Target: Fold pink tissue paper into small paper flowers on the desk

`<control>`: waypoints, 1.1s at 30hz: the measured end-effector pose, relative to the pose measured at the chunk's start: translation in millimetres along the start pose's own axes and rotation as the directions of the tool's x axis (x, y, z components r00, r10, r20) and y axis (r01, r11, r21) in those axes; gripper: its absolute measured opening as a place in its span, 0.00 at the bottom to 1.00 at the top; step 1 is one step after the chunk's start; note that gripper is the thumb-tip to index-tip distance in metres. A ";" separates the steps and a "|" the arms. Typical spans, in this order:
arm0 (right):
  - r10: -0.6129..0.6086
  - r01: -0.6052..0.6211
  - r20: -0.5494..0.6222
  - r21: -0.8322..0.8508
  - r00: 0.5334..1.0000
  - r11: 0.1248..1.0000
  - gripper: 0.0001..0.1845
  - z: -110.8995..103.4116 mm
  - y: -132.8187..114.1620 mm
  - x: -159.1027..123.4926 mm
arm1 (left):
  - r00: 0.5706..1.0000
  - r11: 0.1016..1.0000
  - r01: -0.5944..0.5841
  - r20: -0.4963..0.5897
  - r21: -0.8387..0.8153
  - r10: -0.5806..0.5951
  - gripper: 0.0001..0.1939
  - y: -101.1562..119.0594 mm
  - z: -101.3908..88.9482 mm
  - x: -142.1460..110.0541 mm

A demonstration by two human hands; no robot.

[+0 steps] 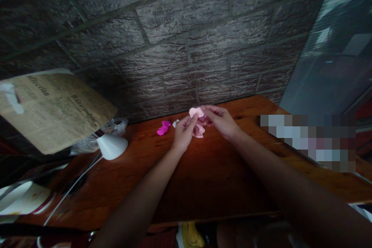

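Observation:
Above the wooden table [203,170], my left hand [183,131] pinches a pale pink piece [195,112] between thumb and fingers. The piece looks thin and soft with a wavy edge; whether it is clay, paper or cloth I cannot tell. My right hand [219,121] has its fingers closed on the right side of the same piece. Just below and between the hands is another pale pink lump [199,131], partly hidden by my left hand. A bright magenta crumpled lump [164,128] lies left of my left hand. Something small and white [175,123] shows behind my left fingers.
To the left stands a lamp with a printed paper shade [55,108] and a white cone base [112,147], its cable running down the table. A clear plastic bag [87,145] lies behind it. A white cup [26,197] is at lower left. A stone-patterned wall [186,46] borders the back; a blurred-out object [308,143] sits right.

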State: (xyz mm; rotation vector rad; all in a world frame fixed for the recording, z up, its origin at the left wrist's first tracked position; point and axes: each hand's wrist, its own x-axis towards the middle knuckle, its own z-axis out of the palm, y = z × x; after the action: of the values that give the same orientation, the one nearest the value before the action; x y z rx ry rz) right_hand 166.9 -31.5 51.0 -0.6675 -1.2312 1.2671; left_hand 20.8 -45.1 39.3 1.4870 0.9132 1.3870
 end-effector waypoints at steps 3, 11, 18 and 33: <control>0.007 -0.007 0.027 0.002 1.000 1.000 0.25 0.6 0.5 -0.4 | 1.000 1.000 -0.005 -0.005 0.003 0.005 0.25 1.3 1.2 -0.9; 0.055 -0.054 0.057 -0.024 0.997 0.998 0.26 3.4 -3.2 -3.2 | 0.996 0.998 -0.026 -0.086 -0.050 0.022 0.24 2.5 0.2 2.2; 0.046 -0.043 0.042 -0.065 0.998 0.997 0.25 0.9 -4.1 -2.4 | 0.993 0.999 0.016 -0.119 -0.029 -0.019 0.30 -0.7 -1.1 2.9; 0.051 -0.043 0.093 -0.088 0.994 0.995 0.26 2.2 -4.9 -3.6 | 0.996 0.999 0.003 -0.086 -0.047 -0.007 0.25 -0.5 -0.2 2.6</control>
State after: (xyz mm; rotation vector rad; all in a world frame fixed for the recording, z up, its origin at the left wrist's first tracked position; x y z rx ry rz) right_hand 167.0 -36.6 55.0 -0.7091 -1.3615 1.3031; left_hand 20.9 -42.5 39.7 1.3980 0.9306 1.4690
